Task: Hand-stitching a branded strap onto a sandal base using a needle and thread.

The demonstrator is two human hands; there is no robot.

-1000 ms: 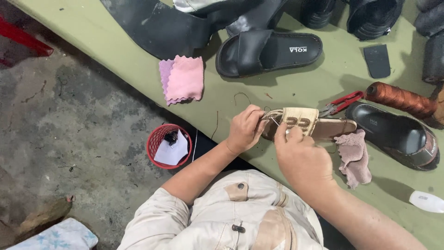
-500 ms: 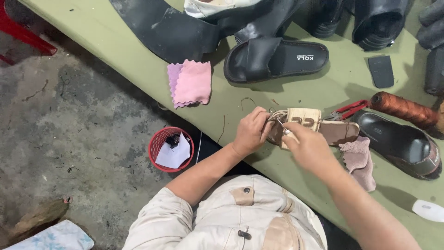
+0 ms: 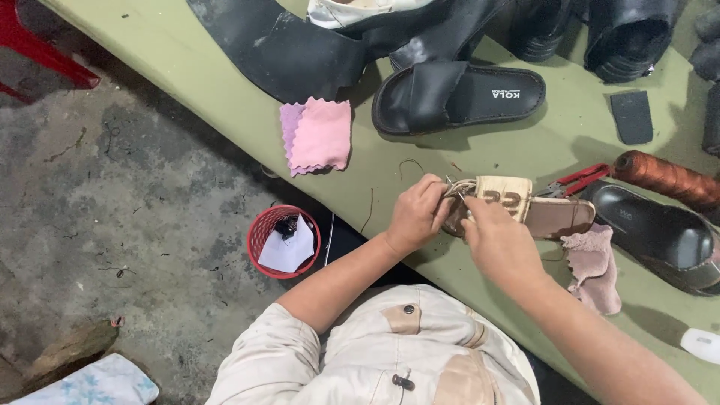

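Note:
A brown sandal [image 3: 551, 215] with a beige strap lies on the green table [image 3: 187, 67] just in front of me. My left hand [image 3: 417, 215] grips the sandal's toe end. My right hand [image 3: 499, 244] pinches at the strap's near edge, fingers closed on something small that I cannot make out. Both hands touch the sandal and almost meet over its tip.
A pink cloth [image 3: 318, 136] and a black slide sandal [image 3: 457, 95] lie farther back. Red-handled pliers [image 3: 576, 181], a spool of brown thread [image 3: 666, 178], a black shoe [image 3: 660, 235] and a dusty-pink rag [image 3: 594, 268] sit to the right. A red basket [image 3: 283, 241] stands on the floor.
Both hands have stayed on the sandal's toe end; the right hand's fingers have shifted slightly along the strap. The sandal lies where it was.

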